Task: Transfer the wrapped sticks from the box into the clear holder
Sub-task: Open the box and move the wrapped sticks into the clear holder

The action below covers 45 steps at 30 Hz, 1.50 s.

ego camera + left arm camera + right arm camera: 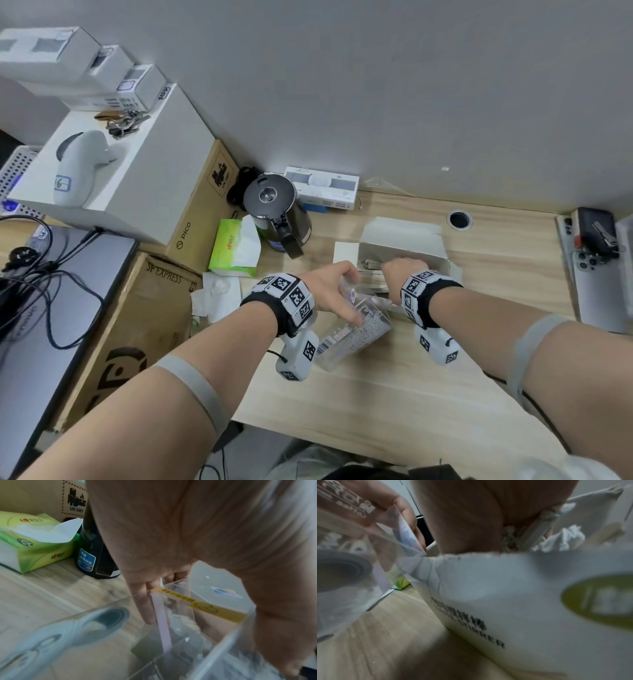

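A clear plastic holder [359,335] with printed labels lies tilted on the wooden desk [394,394], its open mouth toward the box. My left hand [346,294] grips it near the mouth, fingers [144,608] on the far wall and thumb on the near side. Just behind stands the open white box [435,260], marked COFFEE STIRRER [505,595]. Paper-wrapped sticks [373,279] lie inside it. My right hand [397,270] reaches down into the box with fingers curled over the sticks [537,527]; its fingertips are hidden behind the palm.
A black kettle [274,209] and a green tissue pack [236,250] stand left of the box. Crumpled tissues [219,294] lie nearby. Cardboard boxes [147,325] border the desk's left edge. Phones and keys [596,274] sit at the right, a cable hole [459,219] behind.
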Tool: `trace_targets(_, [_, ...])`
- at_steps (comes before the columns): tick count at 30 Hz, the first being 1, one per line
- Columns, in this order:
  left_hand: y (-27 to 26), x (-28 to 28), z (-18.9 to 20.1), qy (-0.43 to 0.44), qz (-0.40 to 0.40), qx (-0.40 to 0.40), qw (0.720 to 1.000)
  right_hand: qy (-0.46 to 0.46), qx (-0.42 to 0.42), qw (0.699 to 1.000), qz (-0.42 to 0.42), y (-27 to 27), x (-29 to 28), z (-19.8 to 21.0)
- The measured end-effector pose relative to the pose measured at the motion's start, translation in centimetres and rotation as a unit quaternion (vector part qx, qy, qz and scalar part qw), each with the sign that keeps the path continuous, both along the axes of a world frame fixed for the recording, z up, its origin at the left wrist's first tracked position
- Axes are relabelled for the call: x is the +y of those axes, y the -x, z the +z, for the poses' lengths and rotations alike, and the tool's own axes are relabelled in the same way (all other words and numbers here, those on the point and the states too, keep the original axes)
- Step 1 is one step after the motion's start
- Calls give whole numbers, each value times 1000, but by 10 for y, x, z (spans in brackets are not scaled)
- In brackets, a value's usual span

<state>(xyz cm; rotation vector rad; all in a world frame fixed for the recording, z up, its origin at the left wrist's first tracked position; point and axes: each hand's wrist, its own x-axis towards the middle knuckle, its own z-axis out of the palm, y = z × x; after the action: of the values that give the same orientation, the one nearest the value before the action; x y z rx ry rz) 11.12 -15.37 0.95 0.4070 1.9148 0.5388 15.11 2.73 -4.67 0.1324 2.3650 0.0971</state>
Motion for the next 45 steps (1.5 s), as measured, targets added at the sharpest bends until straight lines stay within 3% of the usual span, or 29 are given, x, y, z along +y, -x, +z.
trace_targets(7, [2, 0, -4, -6, 5, 13, 1000, 33, -4, 999, 24, -1, 15, 12])
trace_targets(18, [-1, 11, 4, -5, -50, 54, 997, 97, 11, 995, -31, -15, 30, 40])
trace_targets(35, [-9, 19, 11, 28, -56, 91, 994, 106, 57, 991, -52, -35, 52, 62])
trace_targets(45, [-7, 18, 10, 30, -48, 99, 994, 222, 71, 965, -121, -40, 63, 82])
